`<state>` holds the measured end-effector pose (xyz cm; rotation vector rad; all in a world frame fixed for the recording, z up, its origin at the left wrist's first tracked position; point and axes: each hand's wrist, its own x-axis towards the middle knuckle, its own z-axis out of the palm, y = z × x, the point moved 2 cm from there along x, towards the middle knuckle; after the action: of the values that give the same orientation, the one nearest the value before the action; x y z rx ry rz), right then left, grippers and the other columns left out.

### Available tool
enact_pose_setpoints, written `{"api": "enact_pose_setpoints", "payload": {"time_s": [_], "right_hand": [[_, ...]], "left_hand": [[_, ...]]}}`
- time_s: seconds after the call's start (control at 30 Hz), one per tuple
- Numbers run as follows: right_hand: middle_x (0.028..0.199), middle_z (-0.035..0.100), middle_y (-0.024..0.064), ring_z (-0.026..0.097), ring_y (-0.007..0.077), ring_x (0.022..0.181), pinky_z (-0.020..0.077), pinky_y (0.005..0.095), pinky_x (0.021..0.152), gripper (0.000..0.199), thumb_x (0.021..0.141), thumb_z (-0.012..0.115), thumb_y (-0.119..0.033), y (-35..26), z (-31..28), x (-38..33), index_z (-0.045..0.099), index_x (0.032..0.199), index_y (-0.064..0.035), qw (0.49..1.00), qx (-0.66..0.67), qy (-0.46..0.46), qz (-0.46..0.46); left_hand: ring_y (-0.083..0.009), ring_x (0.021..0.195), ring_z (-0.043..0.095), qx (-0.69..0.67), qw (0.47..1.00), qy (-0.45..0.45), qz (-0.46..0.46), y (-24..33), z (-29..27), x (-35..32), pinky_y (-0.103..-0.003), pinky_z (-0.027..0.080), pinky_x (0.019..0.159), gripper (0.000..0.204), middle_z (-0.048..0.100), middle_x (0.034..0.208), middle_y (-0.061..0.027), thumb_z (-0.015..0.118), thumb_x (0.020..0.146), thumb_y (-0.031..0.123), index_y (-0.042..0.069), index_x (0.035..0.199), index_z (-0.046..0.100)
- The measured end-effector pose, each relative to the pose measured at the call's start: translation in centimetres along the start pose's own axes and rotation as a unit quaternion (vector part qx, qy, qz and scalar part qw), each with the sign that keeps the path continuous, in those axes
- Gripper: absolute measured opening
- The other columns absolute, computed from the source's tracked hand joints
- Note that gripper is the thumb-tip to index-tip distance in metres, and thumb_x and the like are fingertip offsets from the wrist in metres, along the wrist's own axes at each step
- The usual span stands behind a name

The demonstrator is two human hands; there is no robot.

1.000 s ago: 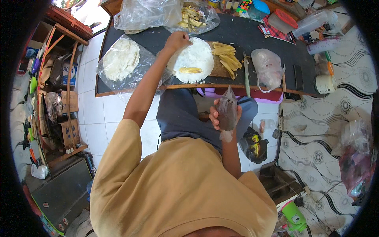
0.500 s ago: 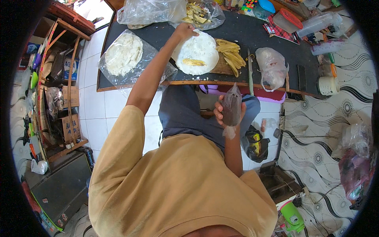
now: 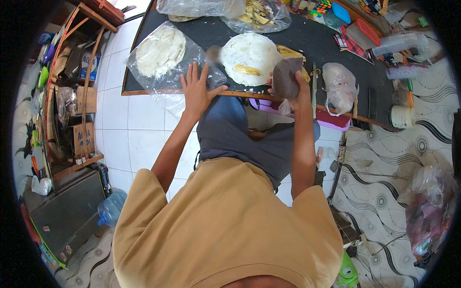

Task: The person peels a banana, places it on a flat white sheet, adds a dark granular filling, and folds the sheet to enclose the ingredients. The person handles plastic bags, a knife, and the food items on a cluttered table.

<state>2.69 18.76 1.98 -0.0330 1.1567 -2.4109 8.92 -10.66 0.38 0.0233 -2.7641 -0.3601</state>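
Observation:
My left hand [image 3: 198,95] is spread open at the table's near edge, above the corner of a clear plastic bag [image 3: 168,98]; whether it touches the bag I cannot tell. On that bag lies a stack of round white wrappers [image 3: 161,50]. My right hand [image 3: 301,91] grips a clear plastic pouch of dark brown filling [image 3: 286,79], raised by the right edge of a single white wrapper [image 3: 247,50]. A few yellow strips [image 3: 248,70] lie on this wrapper. More yellow slices [image 3: 288,52] are partly hidden behind the pouch. A small blurred brown round thing [image 3: 212,54] shows left of the wrapper.
A knife [image 3: 314,91] lies right of the pouch, beside a tied plastic bag [image 3: 340,84] and a dark phone [image 3: 372,100]. Another bag of yellow pieces [image 3: 259,17] sits at the back. Red-lidded container [image 3: 363,34] stands back right. A purple tub [image 3: 336,121] is under the table edge.
My left hand has left the wrapper's far edge and come back toward me, fingers spread. My right hand has lifted the pouch from above my lap to beside the wrapper.

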Motion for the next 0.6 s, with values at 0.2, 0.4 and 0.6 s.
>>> {"api": "enact_pose_setpoints", "payload": {"time_s": [0.2,0.4,0.6], "right_hand": [[0.117,0.060,0.0282,0.064,0.0421,0.102,0.0592,0.0521,0.078,0.068,0.091,0.058,-0.050,0.1,0.7,2.9,0.045,0.134,0.0014,0.999,-0.019,-0.004,0.033],[0.116,0.061,0.0252,0.065,0.0411,0.101,0.0592,0.0528,0.077,0.058,0.092,0.060,-0.041,-0.4,1.5,4.1,0.047,0.131,-0.0002,0.999,-0.008,0.002,0.051],[0.113,0.064,0.0168,0.066,0.0315,0.100,0.0564,0.0452,0.083,0.047,0.089,0.067,-0.028,-0.3,0.3,4.9,0.053,0.126,-0.0028,0.993,-0.057,0.034,0.095]], "left_hand": [[-0.0383,0.137,0.037,-0.032,0.999,0.026,0.031,-5.9,3.6,1.8,-0.054,0.027,0.111,0.094,0.040,0.147,-0.0241,0.069,0.077,0.062,-0.002,0.141,0.043],[-0.0366,0.138,0.035,-0.061,0.995,-0.057,0.061,-11.8,2.7,6.2,-0.045,0.029,0.113,0.091,0.037,0.150,-0.0212,0.075,0.074,0.054,0.000,0.141,0.044],[-0.0329,0.121,0.055,-0.157,0.965,-0.194,-0.077,-7.6,-3.4,8.9,-0.038,0.043,0.100,0.077,0.057,0.129,-0.0221,0.077,0.075,0.049,-0.004,0.127,0.058]]}}
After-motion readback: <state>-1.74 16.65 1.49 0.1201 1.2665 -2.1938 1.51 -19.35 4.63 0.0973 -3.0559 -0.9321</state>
